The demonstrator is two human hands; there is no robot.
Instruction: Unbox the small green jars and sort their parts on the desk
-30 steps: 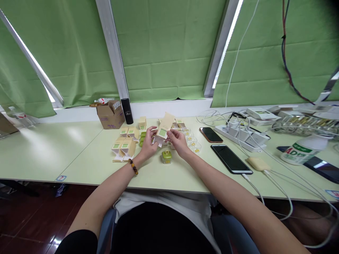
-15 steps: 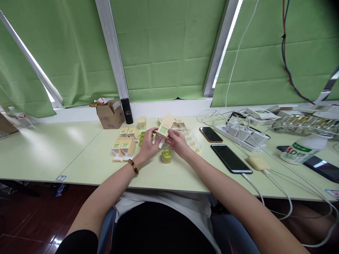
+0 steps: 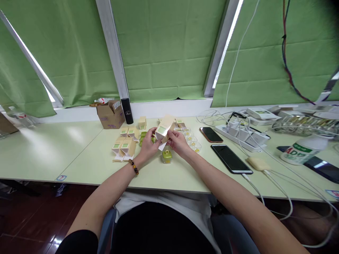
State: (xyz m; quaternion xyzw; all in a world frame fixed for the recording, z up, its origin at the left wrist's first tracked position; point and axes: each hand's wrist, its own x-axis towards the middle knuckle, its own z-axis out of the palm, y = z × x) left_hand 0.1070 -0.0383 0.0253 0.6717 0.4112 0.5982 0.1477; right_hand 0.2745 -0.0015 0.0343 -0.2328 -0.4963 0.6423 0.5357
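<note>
Between my two hands, above the table, is a cream cardboard box (image 3: 164,126) with a green square on its face and a white flap hanging at its lower end. My left hand (image 3: 149,144) grips its left side, the fingers bent. On the lower right side, my right hand (image 3: 178,141) pinches the box. Just below sits a small clear jar with a green lid (image 3: 167,156) and a loop on top. More green-lidded jars (image 3: 143,137) show behind my left hand, partly hidden. Clear containers with yellow bits (image 3: 194,145) stand right of my right hand.
Several folded cream boxes (image 3: 124,146) stand at left, another box (image 3: 142,122) behind. A brown carton (image 3: 110,114) and black cylinder (image 3: 127,111) are at the back. Two phones (image 3: 230,158), a power strip (image 3: 241,135), cables and a white bottle (image 3: 304,150) occupy the right.
The cream box has tilted in my hands, showing more of its side. Its white flap has swung to the right and lower. Both hands stay in nearly the same place.
</note>
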